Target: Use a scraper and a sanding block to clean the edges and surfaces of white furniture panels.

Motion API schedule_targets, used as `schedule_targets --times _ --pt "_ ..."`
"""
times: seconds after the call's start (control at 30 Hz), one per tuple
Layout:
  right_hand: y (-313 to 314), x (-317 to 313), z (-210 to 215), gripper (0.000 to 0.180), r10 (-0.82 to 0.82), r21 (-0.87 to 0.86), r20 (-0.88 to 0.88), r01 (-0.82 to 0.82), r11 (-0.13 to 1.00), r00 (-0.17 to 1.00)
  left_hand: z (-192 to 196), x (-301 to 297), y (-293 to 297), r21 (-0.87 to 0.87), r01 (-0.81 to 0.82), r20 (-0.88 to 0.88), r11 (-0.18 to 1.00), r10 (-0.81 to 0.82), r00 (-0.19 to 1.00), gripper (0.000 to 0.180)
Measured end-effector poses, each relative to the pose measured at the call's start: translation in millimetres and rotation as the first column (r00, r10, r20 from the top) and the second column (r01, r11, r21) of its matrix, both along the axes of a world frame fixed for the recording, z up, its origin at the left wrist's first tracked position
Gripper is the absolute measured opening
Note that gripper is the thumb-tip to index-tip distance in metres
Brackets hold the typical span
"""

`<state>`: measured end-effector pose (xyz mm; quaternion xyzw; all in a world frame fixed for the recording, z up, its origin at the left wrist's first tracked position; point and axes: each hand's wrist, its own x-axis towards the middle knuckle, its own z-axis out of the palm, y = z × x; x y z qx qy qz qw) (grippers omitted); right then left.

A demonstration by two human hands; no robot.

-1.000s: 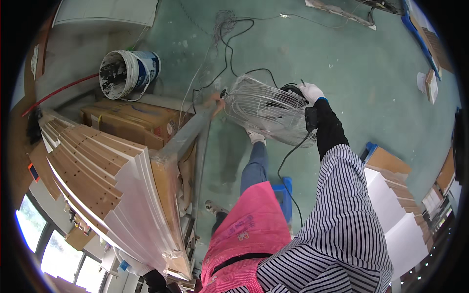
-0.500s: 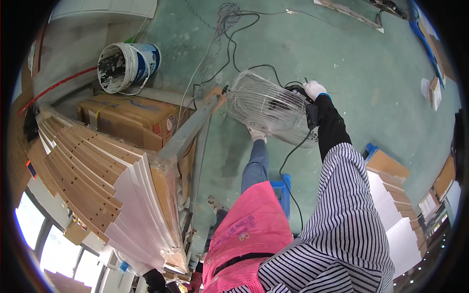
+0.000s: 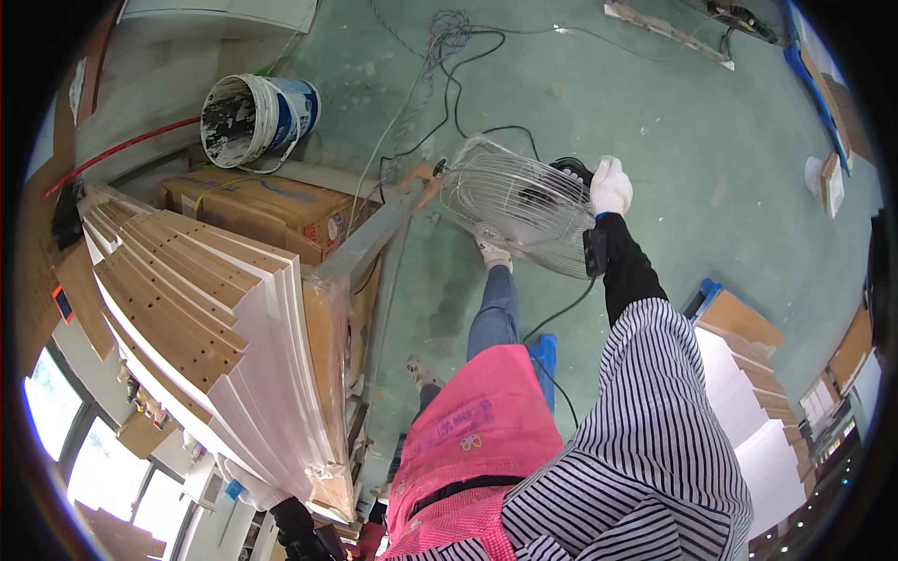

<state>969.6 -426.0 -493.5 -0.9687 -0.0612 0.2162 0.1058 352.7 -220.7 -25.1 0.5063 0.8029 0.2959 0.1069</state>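
A wire-caged fan (image 3: 519,201) with a dark motor (image 3: 571,170) stands on the floor in front of me. My right hand (image 3: 611,190), in a white glove, is closed beside the motor at the cage's right edge. What its curled fingers hold, if anything, is hidden. A black box (image 3: 594,251) with a cable is next to that wrist. At the lower left, my gloved left hand (image 3: 254,490) lies with fingers stretched along the lower edge of a stack of white and brown panels (image 3: 210,327). A small blue patch shows at that hand.
A paint-stained bucket (image 3: 262,122) lies on its side behind a cardboard box (image 3: 267,210). A grey metal beam (image 3: 374,229) runs beside the panels. Dark cables (image 3: 454,89) trail across the green floor. More panels (image 3: 753,407) and a blue stool (image 3: 544,360) are near my right side.
My right hand has shifted slightly right and nearer to me, off the motor's top, and its fingers are curled. The view has shifted a little; my left hand stays at the panels.
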Motion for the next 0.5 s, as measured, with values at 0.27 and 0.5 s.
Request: schedule_targets --times 0.27,0.5 --pt "2 -5 30 0.044 0.195 0.062 -0.158 -0.188 0.98 0.968 -3 -10 1 0.048 0.004 0.031 0.999 -0.005 1.0 0.046" --pt "6 12 1 0.045 0.31 0.051 -0.119 -0.306 0.951 0.943 -2 -10 -1 0.014 0.07 0.004 0.997 -0.07 0.998 0.046"
